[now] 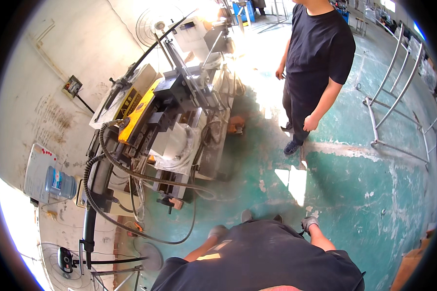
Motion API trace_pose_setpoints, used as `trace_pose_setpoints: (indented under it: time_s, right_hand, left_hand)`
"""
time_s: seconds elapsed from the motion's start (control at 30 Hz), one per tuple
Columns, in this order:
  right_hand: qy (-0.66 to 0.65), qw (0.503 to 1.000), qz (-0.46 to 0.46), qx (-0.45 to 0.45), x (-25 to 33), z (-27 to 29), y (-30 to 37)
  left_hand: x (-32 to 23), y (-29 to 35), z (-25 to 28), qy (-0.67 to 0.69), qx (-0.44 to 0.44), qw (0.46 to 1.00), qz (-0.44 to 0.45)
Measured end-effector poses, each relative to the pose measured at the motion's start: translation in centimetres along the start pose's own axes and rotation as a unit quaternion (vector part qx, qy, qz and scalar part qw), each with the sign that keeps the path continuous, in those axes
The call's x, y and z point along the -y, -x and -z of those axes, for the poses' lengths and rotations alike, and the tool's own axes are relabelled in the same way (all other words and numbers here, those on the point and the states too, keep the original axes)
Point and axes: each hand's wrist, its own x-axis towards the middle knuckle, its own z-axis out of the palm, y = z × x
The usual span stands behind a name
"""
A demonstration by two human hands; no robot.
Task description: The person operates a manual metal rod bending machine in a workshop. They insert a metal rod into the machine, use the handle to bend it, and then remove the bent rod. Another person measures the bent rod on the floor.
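Note:
My left hand (217,232), in a grey glove, hangs at my left side near the floor cable. My shirt partly covers it, and its fingers cannot be made out. On the other side my right hand (309,224), also gloved in grey, is held low with its fingers curled. A thin dark strip (302,233) shows beside it; what it belongs to is unclear. Ahead on the left stands a large metalworking machine (167,111) with a yellow panel (138,114). A ribbed hose (94,199) loops from it. Neither hand touches the machine.
Another person (320,48) in dark clothes stands ahead, arms lowered. Bent metal tube frames (393,104) stand at the right. A fan (65,259) and a water bottle (60,183) are at the left. A black cable (179,241) crosses the worn green floor (344,189).

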Motion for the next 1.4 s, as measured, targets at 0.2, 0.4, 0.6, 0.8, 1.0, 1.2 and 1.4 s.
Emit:
trace_pose_setpoints:
  time_s: [0.2,0.4,0.6,0.8,1.0,1.2,1.4]
  right_hand:
    - [0.012,0.999,0.022,-0.040,-4.5,1.2,-6.6]
    - [-0.021,0.999,0.028,0.003,-0.4,0.1,-6.6]
    - [0.013,0.995,0.092,0.023,5.0,1.3,-3.9]
    - [-0.058,0.993,0.013,0.099,4.8,2.1,-3.5]
    - [-0.009,0.999,0.009,0.035,-0.4,2.1,-7.3]
    - [-0.013,0.999,0.028,0.012,0.6,2.7,-4.9]
    - [-0.042,0.998,0.016,0.052,3.5,3.3,-2.7]
  left_hand:
    - [-4.3,-0.6,0.4,0.013,0.002,0.999,-0.029]
    - [-4.4,-1.6,-0.1,0.075,-0.039,0.993,-0.083]
    - [-5.5,-0.3,-0.5,0.140,-0.050,0.987,-0.058]
    - [-5.6,1.5,-1.0,0.139,-0.051,0.988,-0.036]
    - [-8.9,0.3,-0.2,0.120,-0.053,0.989,-0.069]
    - [-10.3,-0.8,0.1,0.109,-0.050,0.989,-0.088]
    - [-10.0,-0.3,1.2,0.102,-0.044,0.991,-0.074]
